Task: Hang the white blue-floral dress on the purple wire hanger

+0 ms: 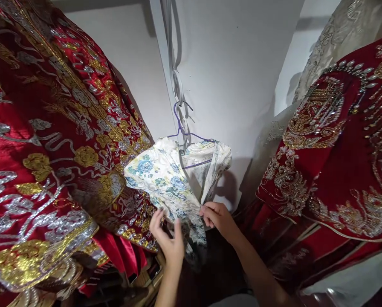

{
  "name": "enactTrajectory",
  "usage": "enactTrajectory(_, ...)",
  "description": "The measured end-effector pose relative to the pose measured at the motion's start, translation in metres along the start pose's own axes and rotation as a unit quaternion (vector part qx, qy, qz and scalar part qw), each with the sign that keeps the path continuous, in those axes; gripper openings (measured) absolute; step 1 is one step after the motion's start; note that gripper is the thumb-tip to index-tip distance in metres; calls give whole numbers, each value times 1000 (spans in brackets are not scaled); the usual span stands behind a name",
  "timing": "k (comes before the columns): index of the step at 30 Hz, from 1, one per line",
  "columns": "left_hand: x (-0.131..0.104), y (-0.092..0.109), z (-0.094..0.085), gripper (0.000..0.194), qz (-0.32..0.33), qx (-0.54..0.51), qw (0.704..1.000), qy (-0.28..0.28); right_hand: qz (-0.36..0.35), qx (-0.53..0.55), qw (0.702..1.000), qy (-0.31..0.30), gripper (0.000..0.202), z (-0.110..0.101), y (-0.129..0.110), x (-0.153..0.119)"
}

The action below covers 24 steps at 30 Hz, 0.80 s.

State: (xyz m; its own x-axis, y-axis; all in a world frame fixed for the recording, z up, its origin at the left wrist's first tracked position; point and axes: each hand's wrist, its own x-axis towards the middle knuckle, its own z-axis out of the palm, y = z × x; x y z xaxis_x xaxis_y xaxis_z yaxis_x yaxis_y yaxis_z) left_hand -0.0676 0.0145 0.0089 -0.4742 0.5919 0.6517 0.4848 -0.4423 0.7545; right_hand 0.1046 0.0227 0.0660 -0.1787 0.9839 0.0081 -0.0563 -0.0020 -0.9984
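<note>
A white garment with blue and yellow flowers [170, 172] hangs on a thin purple hanger [179, 128] in the middle of the view. Its front opens in a V, with the pale inside showing on the right. My right hand [217, 219] pinches the garment's front edge at the bottom of the V. Lower left of it, my left hand [168, 241] is by the garment's side, thumb and fingers spread apart; I cannot tell whether they touch the cloth. The lower part of the garment falls into shadow between my hands.
A red robe with gold and silver embroidery [72, 149] fills the left side. On the right hangs a red beaded jacket [334, 149], with pale lace cloth [334, 38] behind it. The hanger hooks onto a white metal fixture [177, 85] against the white wall [235, 76].
</note>
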Motion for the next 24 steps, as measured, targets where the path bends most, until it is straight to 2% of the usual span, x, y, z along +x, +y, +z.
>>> enactTrajectory(2,-9,9,9,42,50,0,991,-121,-5,-5,1000,-25,26,6,0,-2)
enactTrajectory(4,-12,16,19,19,32,-29,970,-239,-15,-6,999,-46,22,10,0,-1)
enactTrajectory(5,-11,18,23,12,15,-39,959,-280,-20,-9,998,-52,20,10,-2,1)
enactTrajectory(8,-1,18,31,21,-12,-8,936,-352,-48,-24,998,-38,19,4,-17,19)
enactTrajectory(11,7,19,36,24,-2,55,908,-414,-87,-17,996,9,22,-7,-56,52)
enactTrajectory(16,0,33,44,16,70,152,862,-479,-143,8,988,55,18,-11,-137,99)
enactTrajectory(19,2,40,45,14,91,162,839,-511,-164,-16,986,38,21,-9,-156,103)
enactTrajectory(20,9,42,44,13,86,143,843,-512,-165,-22,986,29,21,-8,-157,100)
enactTrajectory(22,34,52,42,3,76,69,874,-475,-166,-23,986,21,20,-9,-152,93)
enactTrajectory(24,72,68,42,19,86,-17,929,-359,-168,-20,985,23,21,-9,-148,86)
